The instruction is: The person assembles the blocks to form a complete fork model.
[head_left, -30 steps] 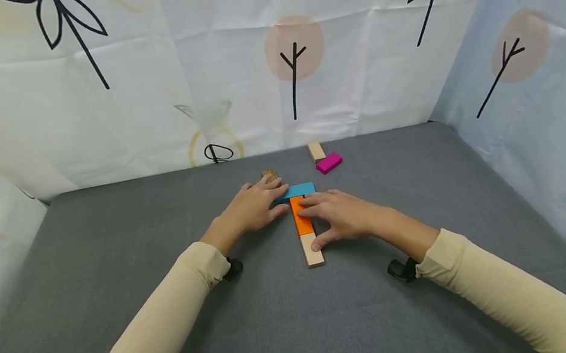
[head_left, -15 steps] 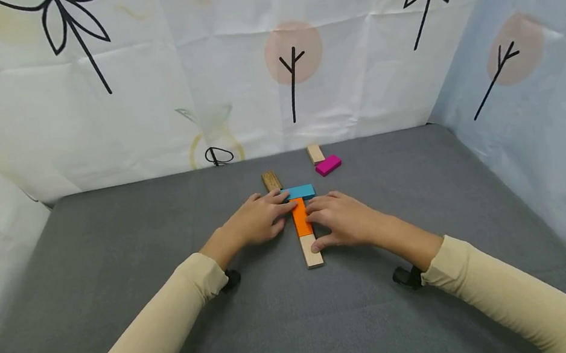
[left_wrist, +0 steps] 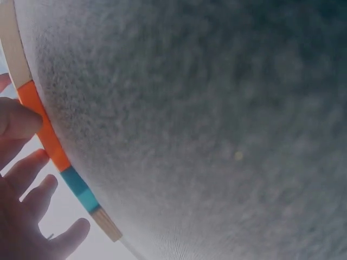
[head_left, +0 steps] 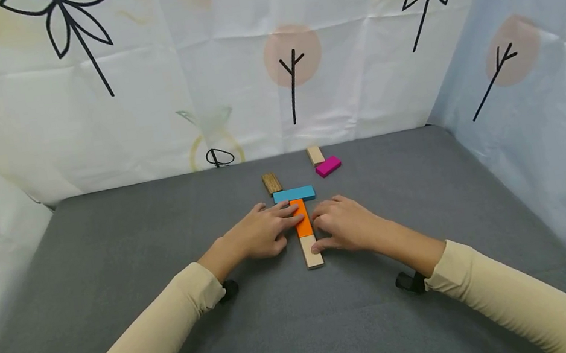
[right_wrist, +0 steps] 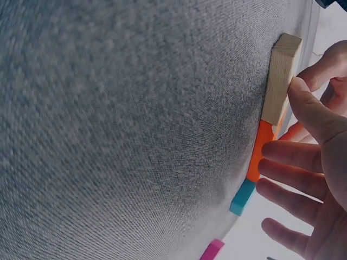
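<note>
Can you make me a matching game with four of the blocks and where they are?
1. brown wooden rectangular block
2. blue rectangular block
3. orange rectangular block
4. magenta rectangular block

A. crosswise at the orange block's far end
B. farther back than the blue block, off to its right
C. just beyond the blue block's left end
D. between the blue block and the nearer pale wooden rectangular block

Pairs: 1-C, 2-A, 3-D, 4-B

matt cloth (head_left: 306,331) (rough), smooth orange block (left_wrist: 51,142), grained pale wood block (right_wrist: 278,76)
</note>
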Motion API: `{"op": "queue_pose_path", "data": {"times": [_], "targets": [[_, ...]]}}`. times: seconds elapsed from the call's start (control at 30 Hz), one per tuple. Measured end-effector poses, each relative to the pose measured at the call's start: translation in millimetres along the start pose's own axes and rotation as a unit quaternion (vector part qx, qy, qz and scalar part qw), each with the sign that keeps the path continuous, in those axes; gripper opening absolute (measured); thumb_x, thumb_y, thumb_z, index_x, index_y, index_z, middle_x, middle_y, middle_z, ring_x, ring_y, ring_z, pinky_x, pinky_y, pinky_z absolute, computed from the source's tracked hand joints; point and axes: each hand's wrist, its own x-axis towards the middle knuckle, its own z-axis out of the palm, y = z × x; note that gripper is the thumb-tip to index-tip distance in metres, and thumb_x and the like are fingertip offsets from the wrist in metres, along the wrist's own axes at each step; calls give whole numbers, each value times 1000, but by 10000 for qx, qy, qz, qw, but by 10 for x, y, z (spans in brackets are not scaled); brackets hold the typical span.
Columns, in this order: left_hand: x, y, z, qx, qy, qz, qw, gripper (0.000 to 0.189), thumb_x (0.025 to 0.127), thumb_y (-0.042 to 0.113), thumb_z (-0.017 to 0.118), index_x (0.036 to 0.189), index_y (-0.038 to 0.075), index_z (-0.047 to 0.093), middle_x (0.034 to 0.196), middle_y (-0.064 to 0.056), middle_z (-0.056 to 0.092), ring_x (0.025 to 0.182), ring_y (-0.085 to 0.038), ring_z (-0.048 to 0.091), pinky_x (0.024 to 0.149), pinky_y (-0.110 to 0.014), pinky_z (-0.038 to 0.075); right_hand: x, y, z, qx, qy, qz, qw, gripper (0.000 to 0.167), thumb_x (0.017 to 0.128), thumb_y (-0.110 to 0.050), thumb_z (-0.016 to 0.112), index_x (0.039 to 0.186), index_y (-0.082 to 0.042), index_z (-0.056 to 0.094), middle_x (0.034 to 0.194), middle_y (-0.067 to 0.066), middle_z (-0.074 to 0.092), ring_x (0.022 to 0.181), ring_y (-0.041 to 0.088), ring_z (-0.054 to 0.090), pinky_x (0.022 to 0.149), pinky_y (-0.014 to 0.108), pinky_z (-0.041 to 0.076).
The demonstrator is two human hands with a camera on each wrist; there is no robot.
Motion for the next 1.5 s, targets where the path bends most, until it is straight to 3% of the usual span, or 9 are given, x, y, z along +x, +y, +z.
{"op": "queue_pose_path", "data": {"times": [0.13,0.3,0.43,0.6,0.73,0.87,1.0,1.27,1.5], "targets": [[3,11,8,-71,48,-55,9999,50,99,22,55,149,20,49,156,-5,39,148,-27,29,110,-61,29,-11,14,27,-23,-10,0,10000,45,87,-53,71,92,-9,74,100,5,70,97,24,66,96,47,48],[13,44,22,-102,175,-40,9998,53,100,45,56,145,18,53,154,-7,42,147,-28,31,109,-60,32,-37,57,89,131,58,80,9999,47,88,-56,69,95,-9,75,94,2,69,90,21,66,93,47,50],[22,64,29,-108,222,-105,9996,56,99,51,56,145,18,54,153,-7,43,146,-28,32,109,-59,33,-59,88,109,121,160,61,9998,48,90,-56,67,98,-9,75,98,4,70,94,23,66,93,47,49],[32,70,22,-159,275,-78,9995,56,99,51,55,144,18,55,152,-7,44,146,-28,32,109,-59,33,-42,203,93,19,695,156,9975,40,93,-46,68,105,-8,75,106,7,71,104,26,66,96,49,48],[28,56,24,-170,339,-58,9993,56,98,51,56,143,17,56,152,-8,45,146,-29,32,109,-59,32,22,395,96,24,1036,640,9926,41,94,-39,69,115,-4,72,115,12,70,111,29,64,99,51,45],[30,42,25,-198,347,-34,9992,56,98,51,56,142,16,57,151,-8,46,146,-30,32,110,-58,32,76,633,140,224,848,1400,9863,54,95,-38,66,135,-2,60,138,18,58,128,34,53,107,55,37],[30,45,15,-314,322,23,9990,56,99,50,57,142,15,57,151,-10,46,146,-33,32,111,-57,31,105,832,195,562,568,1861,9793,66,96,-38,65,148,-2,45,154,23,38,139,39,39,111,59,29],[62,45,3,-266,263,-43,9993,58,97,52,58,143,16,56,151,-8,46,147,-30,31,112,-55,32,151,965,268,663,-42,1948,9786,70,99,-41,60,155,-6,36,159,24,25,146,40,27,114,59,23],[64,45,-8,-257,169,-136,9994,58,97,53,57,143,17,56,152,-6,46,147,-28,30,112,-55,31,221,934,265,890,-198,2046,9746,68,100,-42,57,154,-6,36,159,24,28,145,41,27,115,59,21]]}}
